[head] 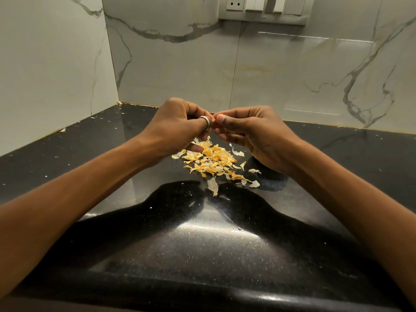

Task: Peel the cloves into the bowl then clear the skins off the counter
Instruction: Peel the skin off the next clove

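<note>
My left hand [180,124] and my right hand [252,134] meet fingertip to fingertip above the black counter [202,244]. Between them they pinch a small garlic clove [213,121], of which only a pale orange sliver shows. The left thumb wears a metal ring. Directly below the hands lies a pile of yellow and white garlic skins [213,163], with a few larger white flakes [212,186] strewn toward me. No bowl is in view.
Marble-patterned walls close the counter at the back and left, forming a corner [118,102]. A switch and socket plate [263,9] sits high on the back wall. Tiny skin crumbs dot the counter on the left [63,129]. The counter's rounded front edge [202,296] runs along the bottom.
</note>
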The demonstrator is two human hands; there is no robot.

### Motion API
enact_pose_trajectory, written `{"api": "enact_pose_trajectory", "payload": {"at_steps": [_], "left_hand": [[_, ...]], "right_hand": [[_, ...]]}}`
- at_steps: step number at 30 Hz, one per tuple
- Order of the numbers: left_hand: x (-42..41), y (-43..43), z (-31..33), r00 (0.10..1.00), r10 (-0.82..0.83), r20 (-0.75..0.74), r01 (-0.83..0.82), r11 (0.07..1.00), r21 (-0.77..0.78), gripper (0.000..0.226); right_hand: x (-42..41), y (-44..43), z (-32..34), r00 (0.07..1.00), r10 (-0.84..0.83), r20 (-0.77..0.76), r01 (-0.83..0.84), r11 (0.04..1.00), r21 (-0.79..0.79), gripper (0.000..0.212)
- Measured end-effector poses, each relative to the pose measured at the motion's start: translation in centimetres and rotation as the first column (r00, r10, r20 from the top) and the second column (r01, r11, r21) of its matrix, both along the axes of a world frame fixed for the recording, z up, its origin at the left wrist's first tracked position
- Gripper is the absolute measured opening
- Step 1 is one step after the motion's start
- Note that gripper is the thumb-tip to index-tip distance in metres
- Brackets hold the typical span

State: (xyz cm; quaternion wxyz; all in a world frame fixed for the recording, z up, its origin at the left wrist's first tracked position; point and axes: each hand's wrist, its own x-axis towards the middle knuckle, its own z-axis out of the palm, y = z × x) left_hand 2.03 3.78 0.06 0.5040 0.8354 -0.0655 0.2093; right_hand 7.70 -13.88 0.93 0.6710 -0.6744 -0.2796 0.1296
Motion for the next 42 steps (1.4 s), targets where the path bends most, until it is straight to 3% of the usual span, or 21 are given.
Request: {"api": "enact_pose_trajectory", "payload": {"at_steps": [8,13,21,31,36,42], "left_hand": [[0.04,0.14,0.05,1.000,0.020,0.012,-0.020,1.000,-0.005,0.013],[0.37,0.36,-0.18,0.997,0.069,0.020,-0.070,0.997,0.024,0.019],[0.41,0.41,-0.37,0.997,0.064,0.044,-0.068,0.995,0.079,0.004],[0.69,0.84,-0.40,0.996,0.056,0.076,-0.065,0.991,0.119,0.010],[0.85,0.96,-0.60,0.985,0.052,0.163,-0.090,0.968,0.235,0.016],[0.71,0.50,-0.75,0.973,0.012,0.229,-0.071,0.965,0.251,0.017]], "right_hand": [[0.09,-0.26,0.34,0.981,0.072,-0.180,-0.057,0.994,0.089,0.021],[0.20,-0.44,0.46,0.987,0.049,-0.153,-0.041,0.997,0.059,0.019],[0.27,-0.65,0.68,0.992,0.004,-0.124,0.000,1.000,0.031,0.017],[0.56,-0.86,0.90,0.994,-0.020,-0.108,0.020,1.000,0.004,0.019],[0.59,-0.85,0.92,0.994,-0.011,-0.111,0.012,1.000,0.004,0.025],[0.34,-0.72,0.78,0.998,-0.002,-0.056,0.000,0.999,-0.040,0.022]]}}
